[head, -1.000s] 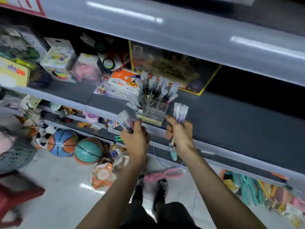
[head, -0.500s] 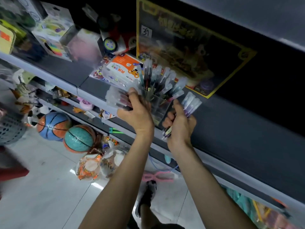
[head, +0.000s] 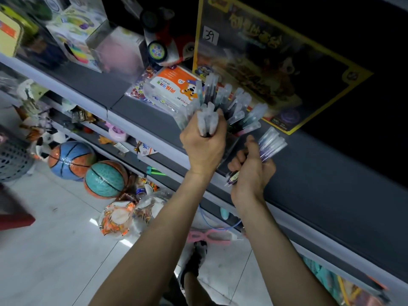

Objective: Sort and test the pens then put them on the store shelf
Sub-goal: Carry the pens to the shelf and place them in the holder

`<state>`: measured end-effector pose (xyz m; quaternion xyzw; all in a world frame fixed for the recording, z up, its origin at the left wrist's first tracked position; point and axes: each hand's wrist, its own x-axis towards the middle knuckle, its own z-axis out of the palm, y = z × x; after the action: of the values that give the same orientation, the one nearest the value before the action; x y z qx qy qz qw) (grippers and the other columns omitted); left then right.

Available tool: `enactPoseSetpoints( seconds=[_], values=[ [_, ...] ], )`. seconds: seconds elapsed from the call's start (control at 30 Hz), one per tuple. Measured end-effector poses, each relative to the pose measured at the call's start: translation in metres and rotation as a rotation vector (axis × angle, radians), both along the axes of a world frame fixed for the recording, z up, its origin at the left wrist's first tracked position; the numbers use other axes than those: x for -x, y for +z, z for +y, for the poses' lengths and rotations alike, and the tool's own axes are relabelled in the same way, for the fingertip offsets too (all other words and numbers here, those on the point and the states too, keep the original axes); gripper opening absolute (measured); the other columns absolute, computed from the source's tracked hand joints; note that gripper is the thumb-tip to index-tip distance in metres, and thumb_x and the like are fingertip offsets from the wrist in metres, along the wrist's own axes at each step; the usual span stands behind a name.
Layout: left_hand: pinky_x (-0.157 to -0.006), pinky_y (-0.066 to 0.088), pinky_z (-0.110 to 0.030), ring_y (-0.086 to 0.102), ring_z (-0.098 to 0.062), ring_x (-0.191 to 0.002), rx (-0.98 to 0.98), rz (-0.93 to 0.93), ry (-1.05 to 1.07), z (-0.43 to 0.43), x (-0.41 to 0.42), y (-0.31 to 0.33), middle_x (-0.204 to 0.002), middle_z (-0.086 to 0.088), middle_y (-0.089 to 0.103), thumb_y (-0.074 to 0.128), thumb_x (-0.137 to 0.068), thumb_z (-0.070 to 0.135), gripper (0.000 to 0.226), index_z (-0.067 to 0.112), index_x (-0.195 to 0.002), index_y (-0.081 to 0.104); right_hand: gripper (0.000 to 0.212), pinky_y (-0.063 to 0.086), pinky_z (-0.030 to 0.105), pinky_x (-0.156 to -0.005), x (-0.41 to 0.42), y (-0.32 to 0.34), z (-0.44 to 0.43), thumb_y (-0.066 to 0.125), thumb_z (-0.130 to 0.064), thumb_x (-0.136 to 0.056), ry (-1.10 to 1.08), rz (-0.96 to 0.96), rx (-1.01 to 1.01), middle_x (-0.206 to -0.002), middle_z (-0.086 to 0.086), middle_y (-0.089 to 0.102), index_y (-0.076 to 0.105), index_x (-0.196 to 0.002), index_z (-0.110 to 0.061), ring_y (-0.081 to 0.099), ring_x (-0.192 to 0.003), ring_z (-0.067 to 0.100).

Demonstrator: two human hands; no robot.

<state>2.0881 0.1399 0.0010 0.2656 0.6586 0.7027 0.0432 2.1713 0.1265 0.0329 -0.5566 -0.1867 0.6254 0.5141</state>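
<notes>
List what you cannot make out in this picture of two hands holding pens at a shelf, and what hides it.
Head view throughout.
- Pen count in the left hand: the hand covers much of the bundle.
- What the standing pens sit in: behind the left hand.
- Label on the pens in the right hand: too small, blurred.
- Print on the yellow-edged box: motion blur.

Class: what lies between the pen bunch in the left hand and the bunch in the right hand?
In the head view, capped pens standing in a clear holder on the shelf separate the left bunch from the right bunch.
</notes>
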Motion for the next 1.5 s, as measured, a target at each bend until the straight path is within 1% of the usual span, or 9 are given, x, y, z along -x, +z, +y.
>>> enactPoseSetpoints(
  seconds=[0.1,0.23,0.4,0.57,0.73,1.03,1.2,1.4,1.5],
  values=[
    [-0.050,0.041,-0.037,0.045,-0.020,-0.051,0.007,0.043,-0.012,-0.002,0.001,0.000,-0.058,0.003,0.047,0.070,-0.094,0.018,0.038,0.016,-0.066,0.046,0.032,0.023,0.029,-0.045,0.003,0.001,-0.001,0.067,-0.012,-0.099,-0.003,-0.001,-0.005,-0.054,-0.004,0.039,0.046,-0.074,-0.013,0.030,-0.048,0.010],
    [-0.062,0.053,-0.036,0.061,-0.016,-0.064,0.001,0.077,-0.043,-0.006,0.000,0.003,-0.073,-0.001,0.065,0.077,-0.088,0.010,0.012,0.008,-0.086,0.065,0.031,0.023,0.030,-0.046,0.003,0.001,-0.003,0.067,-0.013,-0.099,0.015,-0.009,-0.033,-0.055,-0.004,0.038,0.049,-0.074,-0.012,0.029,-0.049,0.011],
    [-0.076,0.056,-0.036,0.067,-0.021,-0.076,-0.043,0.012,-0.150,-0.014,0.002,0.009,-0.082,-0.005,0.068,0.080,-0.082,0.003,0.031,0.002,-0.107,0.061,0.036,0.023,0.031,-0.047,0.001,0.005,-0.003,0.066,-0.013,-0.099,0.010,-0.016,-0.083,-0.053,-0.003,0.036,0.048,-0.068,-0.013,0.028,-0.048,0.013],
    [-0.078,0.055,-0.034,0.067,-0.024,-0.078,-0.060,0.015,-0.183,-0.025,0.008,0.009,-0.084,-0.011,0.068,0.078,-0.082,-0.005,0.032,-0.003,-0.108,0.060,0.039,0.024,0.031,-0.046,0.004,0.009,0.002,0.068,-0.018,-0.099,-0.017,0.028,-0.106,-0.054,-0.003,0.035,0.048,-0.066,-0.014,0.029,-0.047,0.012],
    [-0.080,0.058,-0.048,0.069,-0.029,-0.081,-0.084,0.047,-0.216,-0.031,0.015,0.012,-0.090,-0.006,0.068,0.083,-0.081,-0.002,0.038,-0.004,-0.110,0.059,0.042,0.029,0.035,-0.050,0.011,0.011,0.010,0.075,-0.024,-0.094,-0.118,0.060,-0.060,-0.058,0.003,0.033,0.045,-0.067,-0.013,0.028,-0.050,0.018],
    [-0.079,0.058,-0.040,0.069,-0.030,-0.082,-0.176,0.073,-0.207,-0.029,0.014,0.025,-0.093,-0.016,0.068,0.074,-0.090,-0.003,0.022,0.002,-0.108,0.063,0.038,0.027,0.036,-0.052,0.014,0.011,0.014,0.070,-0.015,-0.094,-0.199,0.071,-0.110,-0.057,0.003,0.034,0.045,-0.066,-0.012,0.027,-0.052,0.019],
    [-0.073,0.056,-0.058,0.070,-0.040,-0.082,-0.151,0.108,-0.163,-0.036,0.023,0.021,-0.090,-0.022,0.070,0.061,-0.097,-0.003,0.012,0.007,-0.102,0.066,0.037,0.023,0.034,-0.048,0.026,0.016,0.024,0.067,-0.006,-0.094,-0.325,0.095,-0.156,-0.052,0.003,0.038,0.049,-0.063,-0.011,0.031,-0.046,0.017],
    [-0.066,0.057,-0.042,0.070,-0.036,-0.070,-0.174,0.103,-0.045,-0.053,0.037,0.025,-0.079,-0.022,0.068,0.058,-0.094,-0.008,0.012,-0.001,-0.098,0.066,0.046,0.033,0.031,-0.046,0.044,0.013,0.028,0.067,-0.005,-0.098,-0.374,0.036,-0.333,-0.051,0.004,0.040,0.051,-0.056,-0.016,0.036,-0.046,0.017],
    [-0.066,0.055,-0.049,0.065,-0.044,-0.071,-0.154,0.064,0.024,-0.060,0.049,0.020,-0.081,-0.025,0.066,0.058,-0.093,-0.005,0.011,-0.001,-0.097,0.067,0.041,0.040,0.036,-0.049,0.053,0.005,0.029,0.069,-0.012,-0.098,-0.350,-0.103,-0.457,-0.052,0.013,0.049,0.056,-0.059,-0.009,0.047,-0.049,0.023]
  ],
)
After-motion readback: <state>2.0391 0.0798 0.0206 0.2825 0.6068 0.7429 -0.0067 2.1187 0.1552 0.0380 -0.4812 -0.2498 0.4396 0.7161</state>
